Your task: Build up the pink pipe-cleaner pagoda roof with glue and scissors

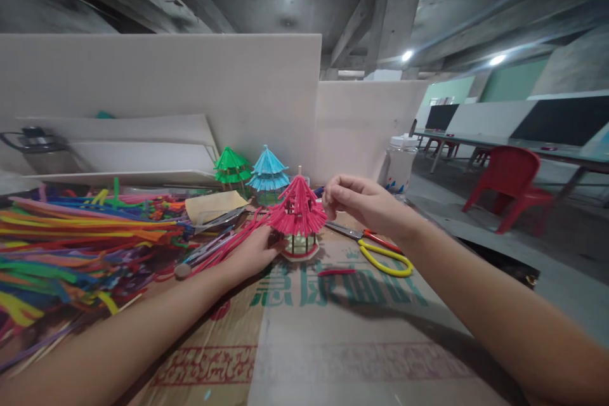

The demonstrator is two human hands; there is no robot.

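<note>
A pink model pavilion (299, 209) with a two-tiered roof of pipe cleaner pieces stands upright on the printed cardboard (304, 330). My left hand (254, 250) is at its lower left side, the fingers closed on it and partly hidden by the roof. Just right of the roof, my right hand (359, 200) is raised with its fingers curled into a pinch; whatever they hold, if anything, does not show. A short pink pipe cleaner piece (337, 272) lies in front of the model. Yellow-and-red-handled scissors (385, 260) rest under my right wrist.
Green (231, 167) and blue model pavilions (267, 170) stand behind. Piled pipe cleaners (85, 235) in many colours cover the left side. A clear jar (401, 162) stands at the back right, a flask (40, 149) at the back left. Beyond the table is a red chair (507, 177).
</note>
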